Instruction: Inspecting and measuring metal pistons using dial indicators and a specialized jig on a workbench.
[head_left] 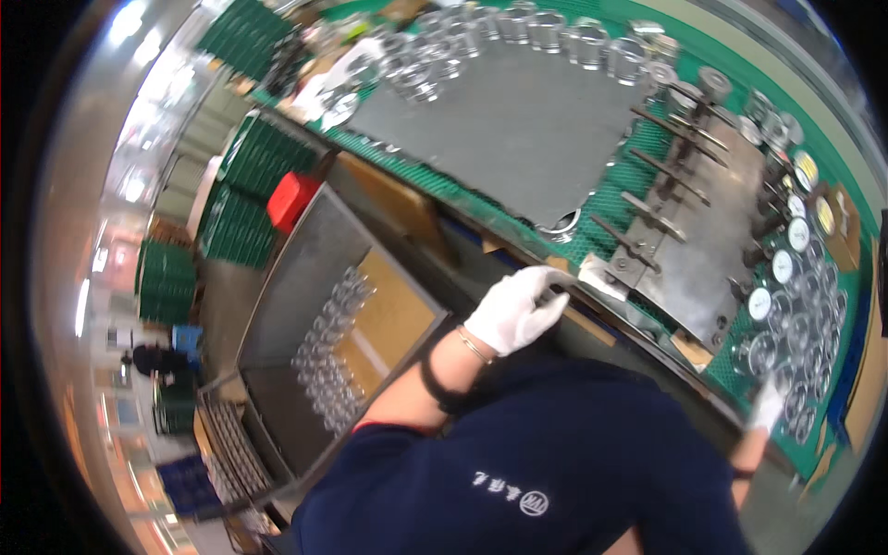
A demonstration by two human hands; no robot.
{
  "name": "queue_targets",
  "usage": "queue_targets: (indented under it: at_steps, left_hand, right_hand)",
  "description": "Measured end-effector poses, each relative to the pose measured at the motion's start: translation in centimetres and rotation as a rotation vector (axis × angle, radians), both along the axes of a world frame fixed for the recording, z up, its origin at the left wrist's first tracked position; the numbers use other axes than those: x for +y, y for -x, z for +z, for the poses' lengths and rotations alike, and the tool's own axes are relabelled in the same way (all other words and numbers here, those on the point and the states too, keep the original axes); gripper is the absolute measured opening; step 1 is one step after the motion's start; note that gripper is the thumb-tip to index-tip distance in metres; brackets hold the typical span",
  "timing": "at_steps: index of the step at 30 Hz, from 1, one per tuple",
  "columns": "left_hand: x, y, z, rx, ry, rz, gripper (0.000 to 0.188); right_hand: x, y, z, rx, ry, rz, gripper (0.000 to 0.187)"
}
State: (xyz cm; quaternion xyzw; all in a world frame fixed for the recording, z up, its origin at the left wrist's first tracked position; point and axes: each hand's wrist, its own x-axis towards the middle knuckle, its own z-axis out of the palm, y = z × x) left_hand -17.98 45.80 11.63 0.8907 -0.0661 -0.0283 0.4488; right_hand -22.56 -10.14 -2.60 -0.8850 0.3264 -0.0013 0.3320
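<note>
My left hand (518, 313), in a white glove, is at the near edge of the workbench. Its fingers curl round toward the thumb, with a dark gap between them; what they hold, if anything, I cannot make out. Far to the right, my right hand (766, 405), also gloved in white, reaches among shiny metal rings (805, 342) standing close together on the green mat. One ring (758, 353) lies just beyond its fingertips. Blur hides how those fingers are set. Between the hands sits a steel fixture plate (708, 231) with several rod-like arms and a row of round dial gauges (783, 266).
A grey sheet (499, 120) covers much of the bench, bordered by more metal rings (546, 32). One ring (562, 225) rests at its near corner. Left of me stands a grey-walled bin (287, 268) holding rows of rings. Behind it are a red box (291, 201) and stacked green crates (236, 222).
</note>
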Motion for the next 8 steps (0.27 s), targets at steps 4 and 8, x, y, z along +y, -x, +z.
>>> queue_targets:
  at_steps: [4, 8]
  left_hand:
    - [-2.1, 6.0, -0.4, 0.131, -0.076, 0.068, 0.029]
    - [-4.2, 10.0, -0.6, 0.141, -0.235, -0.04, 0.03]
  right_hand:
    - [-4.9, -4.0, 4.1, -0.086, 0.216, 0.306, 0.054]
    - [-5.9, -10.9, 1.5, 0.158, -0.259, 0.564, 0.06]
